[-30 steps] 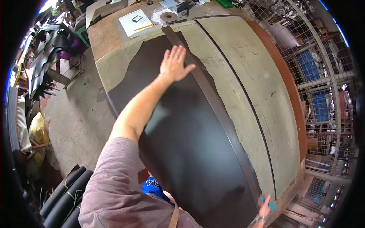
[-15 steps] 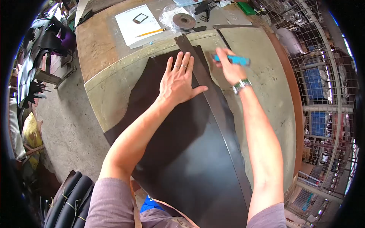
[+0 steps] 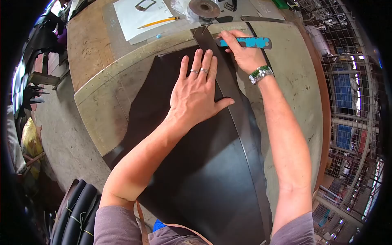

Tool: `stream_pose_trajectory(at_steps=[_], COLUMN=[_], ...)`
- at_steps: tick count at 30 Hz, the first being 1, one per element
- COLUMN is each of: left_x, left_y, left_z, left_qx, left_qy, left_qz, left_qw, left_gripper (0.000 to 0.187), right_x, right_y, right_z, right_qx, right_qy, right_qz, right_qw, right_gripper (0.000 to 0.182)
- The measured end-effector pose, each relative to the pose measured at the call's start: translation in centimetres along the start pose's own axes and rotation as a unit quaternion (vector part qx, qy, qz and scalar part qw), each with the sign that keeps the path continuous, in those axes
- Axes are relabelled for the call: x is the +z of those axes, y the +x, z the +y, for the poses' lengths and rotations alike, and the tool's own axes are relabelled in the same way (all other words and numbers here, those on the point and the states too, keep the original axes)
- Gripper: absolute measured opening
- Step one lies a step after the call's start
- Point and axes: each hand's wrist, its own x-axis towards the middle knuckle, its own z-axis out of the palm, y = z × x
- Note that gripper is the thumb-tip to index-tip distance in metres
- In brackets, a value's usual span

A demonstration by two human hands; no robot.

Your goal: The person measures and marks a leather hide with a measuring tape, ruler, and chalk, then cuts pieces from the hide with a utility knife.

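Observation:
A large dark brown sheet of leather [image 3: 204,163] lies over the worktable, its outline irregular. Along its right side runs a long, straight dark strip [image 3: 241,130]. My left hand [image 3: 194,90] presses flat on the leather with fingers spread, its thumb reaching onto the strip. In my right hand [image 3: 245,53] is a utility knife [image 3: 253,42] with a worn turquoise handle. The knife's front end is at the right edge of the strip, near its far end; the blade itself is hard to make out.
Beyond the leather are white paper [image 3: 139,20], a yellow pencil [image 3: 158,22], a tape roll [image 3: 203,9] and a dark strip [image 3: 263,18]. A wire mesh rack [image 3: 351,118] stands right of the worktable [image 3: 96,118]. Dark rolls [image 3: 77,212] are at lower left.
My right hand has brought the utility knife leftward to the strip's far end. My left hand stays flat on the leather. The view has shifted slightly closer.

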Motion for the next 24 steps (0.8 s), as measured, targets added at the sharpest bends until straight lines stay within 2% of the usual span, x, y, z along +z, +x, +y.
stream_pose_trajectory(at_steps=[11, 12, 16, 21, 24], left_x=[0.0, -0.1, 0.2, -0.1, -0.4], left_y=[0.1, 0.1, 0.2, 0.5, 0.8], left_z=[-0.1, 0.1, 0.3, 0.8, 1.3], left_qx=[0.005, 0.010, 0.021, 0.015, 0.008], left_qy=[0.004, 0.005, 0.013, 0.055, 0.086], left_qz=[-0.003, -0.006, -0.003, -0.049, -0.080], left_qw=[1.000, 1.000, 1.000, 0.997, 0.993], left_gripper=[0.121, 0.123, 0.133, 0.140, 0.141], right_x=[0.6, 0.8, 0.5, 1.7, 0.8], right_y=[0.7, 0.6, 0.3, 2.4, 2.3], right_z=[0.9, 0.3, -1.4, -0.5, -1.5], right_qx=[-0.107, -0.101, -0.066, -0.111, -0.058], right_qy=[-0.043, -0.067, -0.117, -0.133, -0.180], right_qz=[0.031, 0.045, 0.034, 0.083, 0.011], right_qw=[0.993, 0.992, 0.990, 0.981, 0.982], right_gripper=[0.034, 0.026, 0.025, 0.024, 0.026])
